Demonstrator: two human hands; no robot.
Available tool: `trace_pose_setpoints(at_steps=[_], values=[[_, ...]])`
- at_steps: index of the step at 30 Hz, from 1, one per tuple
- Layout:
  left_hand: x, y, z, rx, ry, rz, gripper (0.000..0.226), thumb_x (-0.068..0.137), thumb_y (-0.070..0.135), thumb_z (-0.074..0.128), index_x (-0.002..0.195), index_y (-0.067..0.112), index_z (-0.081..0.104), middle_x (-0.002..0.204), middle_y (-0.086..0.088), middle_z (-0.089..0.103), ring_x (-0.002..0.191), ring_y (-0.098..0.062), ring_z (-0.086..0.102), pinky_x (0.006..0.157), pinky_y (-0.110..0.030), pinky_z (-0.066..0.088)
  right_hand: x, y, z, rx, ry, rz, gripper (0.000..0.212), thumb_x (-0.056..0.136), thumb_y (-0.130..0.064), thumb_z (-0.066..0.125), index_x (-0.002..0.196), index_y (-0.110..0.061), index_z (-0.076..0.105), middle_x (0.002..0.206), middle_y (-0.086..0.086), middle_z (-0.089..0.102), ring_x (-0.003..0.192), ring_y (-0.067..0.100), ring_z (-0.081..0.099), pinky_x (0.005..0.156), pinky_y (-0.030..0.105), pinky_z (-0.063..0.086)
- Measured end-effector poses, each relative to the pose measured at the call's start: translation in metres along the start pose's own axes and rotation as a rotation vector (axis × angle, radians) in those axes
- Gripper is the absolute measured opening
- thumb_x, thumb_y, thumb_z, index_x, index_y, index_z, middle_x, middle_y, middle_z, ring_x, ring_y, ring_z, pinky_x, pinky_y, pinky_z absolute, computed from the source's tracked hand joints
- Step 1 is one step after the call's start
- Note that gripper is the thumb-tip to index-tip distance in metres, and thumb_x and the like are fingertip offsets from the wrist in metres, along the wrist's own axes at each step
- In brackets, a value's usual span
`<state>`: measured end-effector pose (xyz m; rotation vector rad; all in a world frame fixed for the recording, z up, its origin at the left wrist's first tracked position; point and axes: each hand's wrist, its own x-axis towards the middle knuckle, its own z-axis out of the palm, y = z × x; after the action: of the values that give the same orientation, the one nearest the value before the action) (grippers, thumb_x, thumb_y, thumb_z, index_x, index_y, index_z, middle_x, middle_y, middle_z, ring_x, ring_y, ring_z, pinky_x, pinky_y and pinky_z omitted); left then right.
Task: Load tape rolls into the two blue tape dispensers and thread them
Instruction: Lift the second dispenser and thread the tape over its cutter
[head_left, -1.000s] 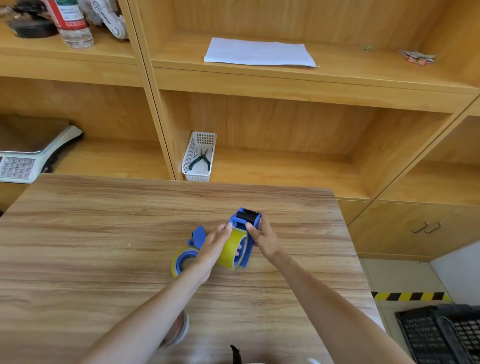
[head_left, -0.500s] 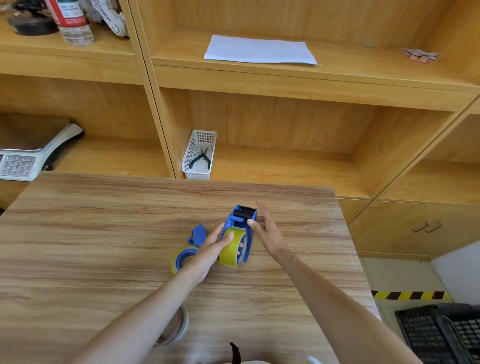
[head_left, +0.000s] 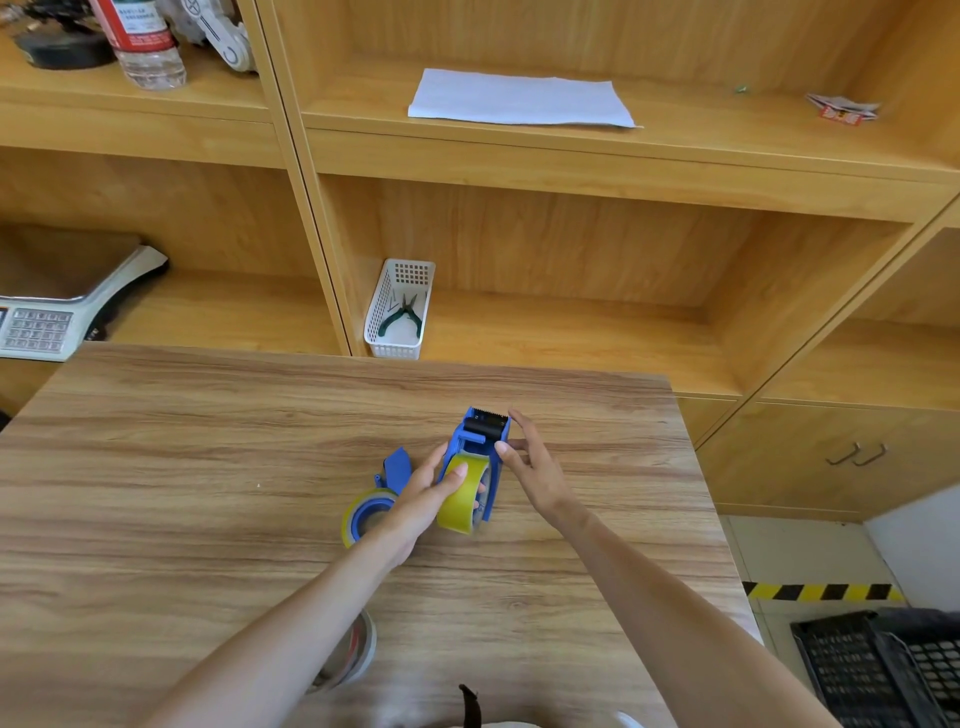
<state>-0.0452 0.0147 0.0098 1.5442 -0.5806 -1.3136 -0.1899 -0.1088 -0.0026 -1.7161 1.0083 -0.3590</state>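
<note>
Left hand (head_left: 421, 499) clamped on tape roll (head_left: 460, 501) | right hand (head_left: 530, 467) spread beside dispenser (head_left: 483, 436)

- The bottle (head_left: 148, 44), on the shelf above the scale (head_left: 57, 306), carries a red-and-white label; its print is too blurred to read.
- The scale's keypad (head_left: 36, 330) possibly bears digits, none legible.

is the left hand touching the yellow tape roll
Touching: the head view shows the left hand with its thumb pressed on the yellow tape roll.
</note>
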Motion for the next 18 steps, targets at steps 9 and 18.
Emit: trace_pose_setpoints(at_steps=[9, 18], values=[[0.014, -0.016, -0.007, 0.058, 0.008, -0.035, 0.095, 0.067, 0.076, 0.069, 0.147, 0.048, 0.026, 0.155, -0.001, 0.041, 0.142, -0.019, 0.038, 0.118, -0.047, 0.029, -0.005, -0.004, -0.001, -0.243, 0.220, -0.162, 0.034, 0.080, -0.025, 0.052, 0.111, -0.038, 0.052, 0.114, -0.016, 0.047, 0.102, 0.007, 0.056, 0.076, 0.038, 0.056], [-0.002, -0.001, 0.005, 0.158, 0.036, 0.059, 0.067, 0.099, 0.036, 0.053, 0.155, 0.025, 0.018, 0.162, 0.006, 0.019, 0.149, -0.014, 0.018, 0.117, -0.033, 0.021, 0.000, -0.015, 0.002, -0.618, 0.137, -0.145, 0.022, 0.092, -0.044, 0.060, 0.102, -0.031, 0.074, 0.101, -0.010, 0.045, 0.092, 0.009, 0.052, 0.065, 0.028, 0.042]])
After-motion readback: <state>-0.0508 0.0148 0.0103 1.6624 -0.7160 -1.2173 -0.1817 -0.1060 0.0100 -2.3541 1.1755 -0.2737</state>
